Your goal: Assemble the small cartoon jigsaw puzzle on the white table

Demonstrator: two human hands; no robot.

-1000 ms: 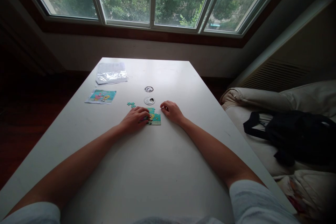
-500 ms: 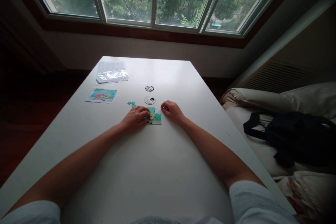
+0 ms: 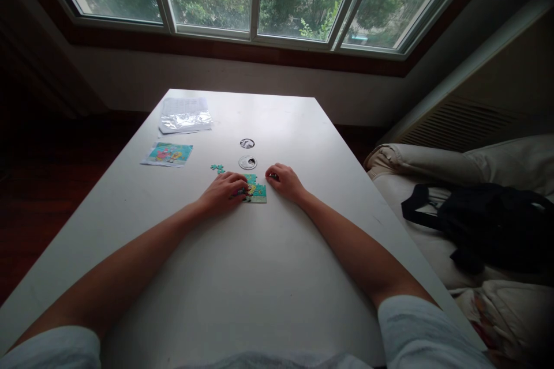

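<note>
A partly assembled jigsaw puzzle (image 3: 258, 192) in green, teal and yellow lies flat on the white table (image 3: 251, 277). Over its left part rests my left hand (image 3: 223, 190), fingers curled down onto the pieces and covering them. Just right of the puzzle, my right hand (image 3: 284, 179) is closed in a pinch around what looks like a small puzzle piece (image 3: 274, 176), mostly hidden by the fingers. Several loose teal puzzle pieces (image 3: 217, 168) lie beyond my left hand.
Two round discs (image 3: 247, 162) lie behind the puzzle. To the left are a colourful picture sheet (image 3: 168, 154) and papers with a clear plastic bag (image 3: 186, 115). A pale sofa (image 3: 415, 161) with a black bag (image 3: 489, 225) stands along the right. Windows (image 3: 298, 0) line the far wall.
The view has tilted very slightly. Both hands keep nearly the same place, with only small finger shifts at the puzzle.
</note>
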